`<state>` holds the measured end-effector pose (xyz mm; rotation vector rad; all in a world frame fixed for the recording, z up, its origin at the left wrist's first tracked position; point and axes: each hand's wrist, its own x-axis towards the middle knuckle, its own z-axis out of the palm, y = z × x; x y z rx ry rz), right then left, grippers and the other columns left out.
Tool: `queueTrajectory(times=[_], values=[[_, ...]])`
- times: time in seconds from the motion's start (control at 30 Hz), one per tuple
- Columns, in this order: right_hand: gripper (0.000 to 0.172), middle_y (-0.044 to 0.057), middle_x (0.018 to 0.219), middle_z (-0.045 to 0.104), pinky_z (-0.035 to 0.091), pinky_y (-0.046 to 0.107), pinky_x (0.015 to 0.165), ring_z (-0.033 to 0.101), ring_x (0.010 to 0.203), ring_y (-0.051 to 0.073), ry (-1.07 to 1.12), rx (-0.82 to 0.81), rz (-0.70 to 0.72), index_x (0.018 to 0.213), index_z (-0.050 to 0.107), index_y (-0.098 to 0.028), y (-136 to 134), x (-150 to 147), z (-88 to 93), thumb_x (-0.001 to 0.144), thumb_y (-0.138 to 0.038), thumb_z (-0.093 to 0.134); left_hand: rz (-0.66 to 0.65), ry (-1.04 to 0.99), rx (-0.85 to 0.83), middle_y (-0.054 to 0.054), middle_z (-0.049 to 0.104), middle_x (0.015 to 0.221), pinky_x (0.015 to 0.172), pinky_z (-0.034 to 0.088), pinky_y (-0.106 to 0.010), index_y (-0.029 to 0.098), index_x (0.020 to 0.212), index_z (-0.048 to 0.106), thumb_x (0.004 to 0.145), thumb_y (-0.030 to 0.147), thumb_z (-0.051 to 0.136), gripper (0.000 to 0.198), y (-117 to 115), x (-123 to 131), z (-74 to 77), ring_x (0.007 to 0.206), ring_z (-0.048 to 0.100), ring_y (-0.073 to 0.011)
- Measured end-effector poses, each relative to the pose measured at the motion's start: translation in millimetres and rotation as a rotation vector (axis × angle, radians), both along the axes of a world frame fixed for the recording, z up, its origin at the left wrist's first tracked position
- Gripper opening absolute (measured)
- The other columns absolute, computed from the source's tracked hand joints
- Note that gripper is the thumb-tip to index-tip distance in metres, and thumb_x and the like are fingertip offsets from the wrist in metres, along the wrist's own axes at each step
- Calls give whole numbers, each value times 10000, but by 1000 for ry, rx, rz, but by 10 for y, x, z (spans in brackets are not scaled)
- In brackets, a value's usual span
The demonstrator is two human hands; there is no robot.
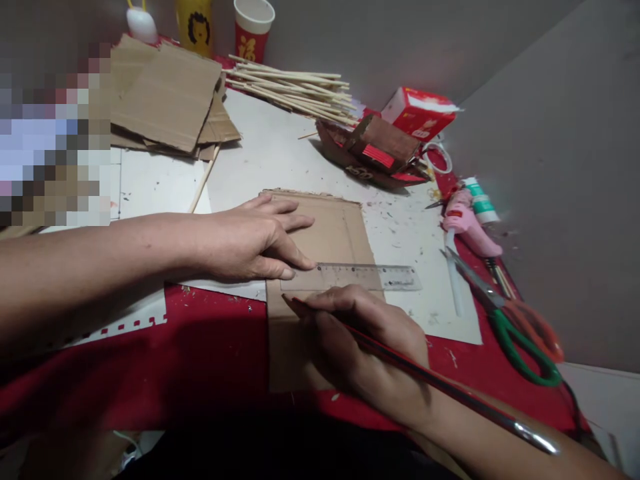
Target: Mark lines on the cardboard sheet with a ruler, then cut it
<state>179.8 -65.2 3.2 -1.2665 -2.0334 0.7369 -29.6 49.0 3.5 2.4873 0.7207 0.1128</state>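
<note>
A clear plastic ruler lies across a piece of brown cardboard. My left hand is spread over the cardboard, its thumb and forefinger pressing on the ruler's left end. In my right hand is a dark red-and-black pencil, gripped near its point. The pencil's dark tip touches or hovers just below the ruler's lower edge at the left; which of the two, I cannot tell. Faint pencil lines run along the upper right of the cardboard.
Cardboard sheets, wooden sticks and a brown model boat stand toward the back. A red paper cup and red tissue pack are behind. At right lie scissors, a pink glue gun and a glue stick.
</note>
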Motion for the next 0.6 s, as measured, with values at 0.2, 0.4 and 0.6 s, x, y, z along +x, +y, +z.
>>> queueTrajectory(times=[0.2,0.4,0.6], values=[[109,-22,768,736,530,245,577,693,630,139,-32,0,-1,951,653,-281,3,27,-54,920,-209,577,10,-2,-10,-28,335,1630,1190,71,-632,391,1253,689,918,320,665,344,6,-3,-2,1532,153,-360],[118,-22,801,745,523,228,599,695,653,126,-24,-19,8,980,641,-269,-4,9,-53,924,-195,569,-5,35,-2,-26,308,1642,1186,85,-632,401,1268,676,930,328,649,347,7,-3,22,1533,145,-362],[88,-26,725,707,495,231,548,646,587,121,-27,-39,15,912,638,-250,15,19,-41,903,-188,576,-16,53,27,-15,321,1640,1183,90,-633,409,1285,659,941,357,619,350,12,-4,17,1535,145,-350]])
